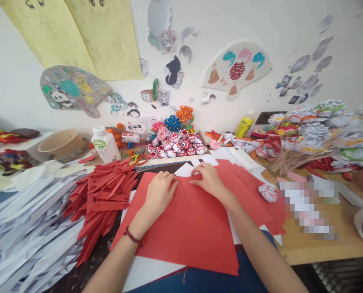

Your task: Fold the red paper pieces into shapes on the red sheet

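- Sheet of red paper (196, 240) flat in front of the person, directly below both hands; white paper (157, 270) shows from under its near left edge.
- Left hand (161, 190), dark red bracelet (133, 235) at wrist: over the far part of the sheet, fingers bent down, thumb close to the forefinger. Cannot tell if paper is pinched there.
- Right hand (210, 181) opposite, just beside it, also at the far part. Thumb and forefinger curved toward each other, narrow gap at the tips; any paper held between them, cannot tell.
- More red sheets (248, 189) partly behind the right forearm, a pink-and-white paper flower (268, 193) lying on them.
- Left of the sheet: heap of folded red strips (100, 199), and beside it a larger heap of white strips (31, 228).
- Beyond the red heap: white bottle (104, 146), upright.
- Past the hands: cluster of red-and-white paper flowers (181, 145).
- Right, farther off: bunch of stemmed paper flowers (314, 130) above a wooden tabletop (303, 252).
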`<state>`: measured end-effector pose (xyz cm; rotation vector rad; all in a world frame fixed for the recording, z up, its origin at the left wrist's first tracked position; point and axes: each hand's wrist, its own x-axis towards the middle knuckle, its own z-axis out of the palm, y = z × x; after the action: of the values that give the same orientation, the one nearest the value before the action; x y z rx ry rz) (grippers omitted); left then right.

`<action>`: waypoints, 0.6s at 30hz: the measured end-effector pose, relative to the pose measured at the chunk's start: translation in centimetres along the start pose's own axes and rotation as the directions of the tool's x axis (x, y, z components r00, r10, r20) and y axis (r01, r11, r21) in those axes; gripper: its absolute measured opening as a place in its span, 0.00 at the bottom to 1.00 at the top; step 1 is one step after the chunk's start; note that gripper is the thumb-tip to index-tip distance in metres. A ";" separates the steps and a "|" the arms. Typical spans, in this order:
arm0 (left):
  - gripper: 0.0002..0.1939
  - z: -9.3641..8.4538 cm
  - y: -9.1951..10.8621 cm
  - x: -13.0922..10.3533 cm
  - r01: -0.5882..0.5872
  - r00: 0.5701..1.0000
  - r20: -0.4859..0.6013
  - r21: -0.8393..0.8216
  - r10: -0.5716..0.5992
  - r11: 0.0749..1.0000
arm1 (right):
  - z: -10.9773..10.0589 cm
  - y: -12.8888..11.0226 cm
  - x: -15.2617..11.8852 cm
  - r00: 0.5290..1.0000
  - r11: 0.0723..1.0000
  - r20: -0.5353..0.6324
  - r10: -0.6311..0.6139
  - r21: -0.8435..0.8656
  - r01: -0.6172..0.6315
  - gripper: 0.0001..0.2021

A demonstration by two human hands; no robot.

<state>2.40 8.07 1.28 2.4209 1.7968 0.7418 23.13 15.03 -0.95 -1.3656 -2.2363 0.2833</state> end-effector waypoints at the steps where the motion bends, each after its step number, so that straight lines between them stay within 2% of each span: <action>1: 0.09 0.0 0.1 0.0 -0.003 1.000 -0.005 0.003 0.003 1.000 | 0.0 0.1 0.0 1.000 1.000 -0.005 -0.003 0.003 0.003 0.11; 7: 0.10 0.0 0.0 -0.1 -0.004 1.000 -0.020 -0.010 0.004 1.000 | 0.0 0.3 0.3 0.999 0.999 -0.041 0.017 0.041 -0.015 0.08; 10: 0.11 0.0 0.1 -0.2 0.001 0.999 -0.043 -0.053 -0.003 0.999 | -0.4 0.2 0.5 0.996 0.974 -0.089 0.031 0.228 -0.010 0.08; 12: 0.11 0.0 0.2 -0.1 0.015 0.997 -0.074 -0.100 -0.023 0.995 | -0.7 -0.2 0.6 0.984 0.913 -0.168 0.063 0.408 0.011 0.10; 14: 0.12 0.0 0.4 0.0 0.032 0.993 -0.110 -0.174 -0.052 0.984 | -1.2 -0.7 0.6 0.973 0.815 -0.205 0.102 0.579 0.036 0.12; 18: 0.08 -0.4 0.4 0.3 0.092 0.984 -0.114 -0.337 -0.137 0.937 | -1.6 -1.8 0.3 0.982 0.616 -0.145 0.123 0.787 0.039 0.15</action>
<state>2.66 8.09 1.82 2.0779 1.6763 1.1182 22.45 14.34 1.30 -0.8833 -1.5694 0.9890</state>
